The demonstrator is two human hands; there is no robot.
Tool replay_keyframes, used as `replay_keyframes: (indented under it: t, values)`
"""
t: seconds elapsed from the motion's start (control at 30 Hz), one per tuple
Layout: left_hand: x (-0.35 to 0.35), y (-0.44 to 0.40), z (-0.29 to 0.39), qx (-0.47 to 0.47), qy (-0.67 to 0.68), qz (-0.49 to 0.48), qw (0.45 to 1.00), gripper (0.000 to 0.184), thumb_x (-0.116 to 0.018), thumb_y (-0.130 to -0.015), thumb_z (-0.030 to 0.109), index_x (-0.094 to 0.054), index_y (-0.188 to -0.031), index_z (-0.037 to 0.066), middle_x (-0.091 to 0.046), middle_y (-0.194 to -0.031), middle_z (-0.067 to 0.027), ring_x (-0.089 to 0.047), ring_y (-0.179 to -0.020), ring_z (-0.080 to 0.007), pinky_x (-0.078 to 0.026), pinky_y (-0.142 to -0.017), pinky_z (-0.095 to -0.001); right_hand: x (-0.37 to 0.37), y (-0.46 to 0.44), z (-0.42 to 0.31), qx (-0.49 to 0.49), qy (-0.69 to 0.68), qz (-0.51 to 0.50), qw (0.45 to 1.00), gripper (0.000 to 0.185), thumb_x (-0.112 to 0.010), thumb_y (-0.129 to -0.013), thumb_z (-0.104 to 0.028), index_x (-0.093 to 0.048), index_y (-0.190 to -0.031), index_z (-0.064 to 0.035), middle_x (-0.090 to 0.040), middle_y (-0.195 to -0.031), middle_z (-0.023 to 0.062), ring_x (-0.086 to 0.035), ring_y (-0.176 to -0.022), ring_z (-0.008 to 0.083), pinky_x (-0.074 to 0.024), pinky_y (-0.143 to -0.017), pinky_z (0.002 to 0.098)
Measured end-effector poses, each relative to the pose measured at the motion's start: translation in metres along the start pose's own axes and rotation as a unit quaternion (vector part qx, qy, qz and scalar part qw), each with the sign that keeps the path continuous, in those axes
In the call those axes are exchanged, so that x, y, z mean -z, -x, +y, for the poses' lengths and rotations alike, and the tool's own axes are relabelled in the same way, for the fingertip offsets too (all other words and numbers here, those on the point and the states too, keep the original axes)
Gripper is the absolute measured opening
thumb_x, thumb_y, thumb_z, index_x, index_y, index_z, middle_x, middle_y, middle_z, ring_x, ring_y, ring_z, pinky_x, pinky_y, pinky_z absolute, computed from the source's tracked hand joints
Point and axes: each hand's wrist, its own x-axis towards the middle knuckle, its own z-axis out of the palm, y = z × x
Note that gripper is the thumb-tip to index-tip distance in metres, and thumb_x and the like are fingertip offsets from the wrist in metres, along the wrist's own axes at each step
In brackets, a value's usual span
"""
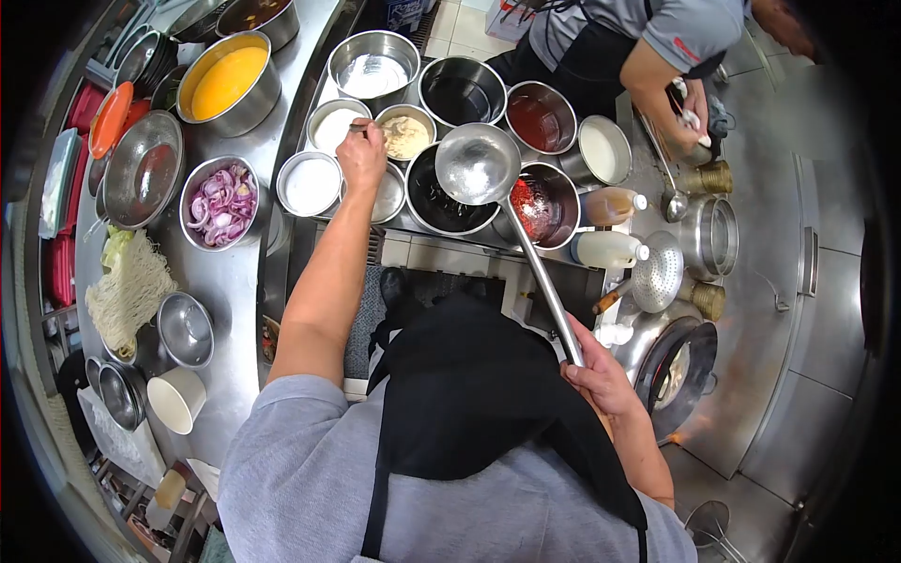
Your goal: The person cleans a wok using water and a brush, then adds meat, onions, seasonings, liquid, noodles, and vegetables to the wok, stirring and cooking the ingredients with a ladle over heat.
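My right hand [603, 373] grips the end of a long-handled steel ladle [477, 164]. The ladle's bowl hangs over a pot of dark liquid [441, 202] and a pot with red chili sauce [533, 214]. Over the seasoning containers, my left hand [364, 158] is closed on a small spoon [359, 128], whose far end lies at a bowl of pale yellow powder [407, 137]. Bowls of white seasoning [310, 183] stand beside that hand. My fingers partly hide the spoon.
To the left, a steel counter holds sliced red onions [221, 203], noodles [129, 293] and a pot of yellow liquid [228, 83]. A wok [690, 380] sits on the right, near a perforated skimmer [656, 272] and sauce bottles [610, 206]. Another person's hands [693, 117] are at the upper right.
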Motion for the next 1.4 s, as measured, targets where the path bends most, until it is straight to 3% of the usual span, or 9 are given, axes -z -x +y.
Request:
replay_keyframes:
  t: [0.13,0.53,0.57,0.67,0.77,0.9,1.0,1.23,1.4]
  values:
    - [-0.002,-0.003,-0.003,0.168,0.233,0.007,0.958,0.024,-0.049,-0.095,0.016,-0.062,-0.091,-0.004,-0.071,-0.076,-0.0162,-0.072,-0.072,-0.0237,-0.057,-0.062,-0.0334,-0.007,0.004,-0.002,0.005,-0.025,0.018,1.0,0.088,-0.063,-0.079,0.001,-0.02,-0.155,-0.0059,-0.049,-0.126,-0.0018,-0.046,-0.073,0.007,-0.0391,-0.063,0.0209]
    - [0.055,0.012,0.038,0.215,0.357,0.005,0.909,0.019,-0.05,-0.097,0.011,-0.057,-0.098,-0.007,-0.069,-0.081,-0.0157,-0.068,-0.068,-0.0179,-0.055,-0.06,-0.0266,-0.006,-0.001,-0.007,0.003,-0.003,0.017,1.0,0.088,-0.061,-0.08,0.002,-0.018,-0.155,-0.0054,-0.049,-0.127,-0.001,-0.045,-0.071,0.009,-0.0381,-0.061,0.0221]
    - [0.061,0.014,0.05,0.215,0.357,0.006,0.909,0.019,-0.05,-0.097,0.011,-0.057,-0.098,-0.007,-0.069,-0.081,-0.0157,-0.068,-0.068,-0.0179,-0.055,-0.06,-0.0266,-0.005,-0.004,-0.006,0.012,0.006,0.004,1.0,0.085,-0.057,-0.082,0.003,-0.017,-0.156,-0.0098,-0.047,-0.099,-0.0008,-0.044,-0.064,0.0084,-0.0374,-0.054,0.0208]
    - [0.077,0.026,0.086,0.192,0.41,-0.008,0.891,0.017,-0.053,-0.096,0.01,-0.059,-0.095,-0.005,-0.069,-0.078,-0.0138,-0.068,-0.067,-0.0175,-0.054,-0.06,-0.0283,-0.007,-0.009,-0.011,0.017,0.008,-0.015,1.0,0.083,-0.054,-0.085,0.003,-0.015,-0.157,-0.0141,-0.045,-0.07,0.0003,-0.042,-0.057,0.0078,-0.0367,-0.044,0.0193]
    - [0.081,0.031,0.086,-0.115,0.05,-0.03,0.992,0.009,-0.058,-0.091,0.011,-0.063,-0.09,0.003,-0.065,-0.069,-0.0147,-0.066,-0.063,-0.0297,-0.051,-0.06,-0.0383,-0.014,-0.01,-0.026,-0.001,-0.015,-0.033,0.999,0.082,-0.055,-0.087,0.001,-0.014,-0.157,-0.0137,-0.045,-0.069,0.0018,-0.042,-0.056,0.0081,-0.0368,-0.041,0.0192]
    - [0.107,0.03,0.073,-0.082,0.021,-0.024,0.996,0.01,-0.057,-0.091,0.012,-0.063,-0.088,0.005,-0.064,-0.068,-0.0155,-0.064,-0.062,-0.0334,-0.049,-0.06,-0.041,-0.016,-0.009,-0.032,-0.024,-0.039,-0.058,0.997,0.082,-0.054,-0.087,0.0,-0.012,-0.157,-0.0128,-0.044,-0.068,0.0029,-0.041,-0.055,0.0084,-0.038,-0.04,0.0196]
    - [0.127,0.028,0.059,-0.053,-0.004,-0.036,0.998,0.016,-0.055,-0.095,0.013,-0.064,-0.097,-0.001,-0.071,-0.077,-0.0133,-0.071,-0.073,-0.02,-0.055,-0.066,-0.0326,-0.014,-0.009,-0.027,-0.024,-0.017,-0.06,0.998,0.082,-0.054,-0.087,0.0,-0.012,-0.157,-0.0126,-0.044,-0.067,0.0027,-0.042,-0.055,0.0083,-0.0381,-0.04,0.0197]
    - [0.13,0.021,0.049,-0.005,0.078,-0.013,0.997,0.022,-0.052,-0.099,0.013,-0.064,-0.104,-0.004,-0.071,-0.086,-0.0138,-0.071,-0.08,-0.0185,-0.057,-0.07,-0.0307,-0.013,-0.002,-0.024,-0.039,0.01,-0.029,0.999,0.083,-0.053,-0.087,0.002,-0.012,-0.157,-0.0146,-0.044,-0.066,0.0031,-0.041,-0.051,0.0084,-0.038,-0.039,0.0199]
    - [0.104,0.028,0.066,-0.099,0.175,-0.031,0.979,0.014,-0.063,-0.092,0.009,-0.067,-0.101,-0.001,-0.071,-0.088,-0.0121,-0.07,-0.081,-0.0204,-0.054,-0.072,-0.0297,-0.022,0.002,-0.025,-0.042,-0.008,0.001,0.999,0.085,-0.06,-0.084,-0.005,-0.015,-0.156,-0.012,-0.044,-0.067,0.003,-0.042,-0.054,0.009,-0.0364,-0.038,0.0194]
